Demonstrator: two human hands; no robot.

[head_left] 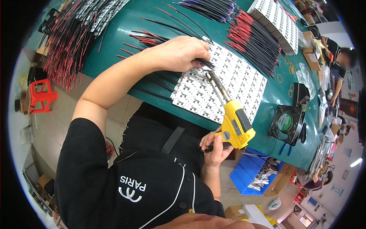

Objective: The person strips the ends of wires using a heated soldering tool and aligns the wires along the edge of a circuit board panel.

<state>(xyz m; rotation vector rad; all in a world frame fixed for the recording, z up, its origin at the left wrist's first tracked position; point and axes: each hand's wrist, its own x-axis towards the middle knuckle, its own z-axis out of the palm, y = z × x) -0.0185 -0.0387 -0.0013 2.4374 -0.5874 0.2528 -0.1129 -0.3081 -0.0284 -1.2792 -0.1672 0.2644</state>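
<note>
My right hand (217, 147) is wrapped round the handle of a yellow soldering gun (234, 126), whose metal tip points up and left. The tip is close to the upper left part of a white panel (225, 80), which carries rows of small dark and metal parts. Just above that tip, my left hand (187, 53) is closed on black wires (204, 61); how many it grips is hidden. Several black wires with red ends (146, 38) spread out to the left, under and past my left forearm. Whether the tip touches the panel, I cannot tell.
Bundles of black and red wires (253, 42) lie beyond the panel, with a larger pile (68, 42) at far left. Stacked white panels (276, 24) stand at the back right. A black fan (286, 124) sits near the right edge, above a blue bin (244, 173). People work further right.
</note>
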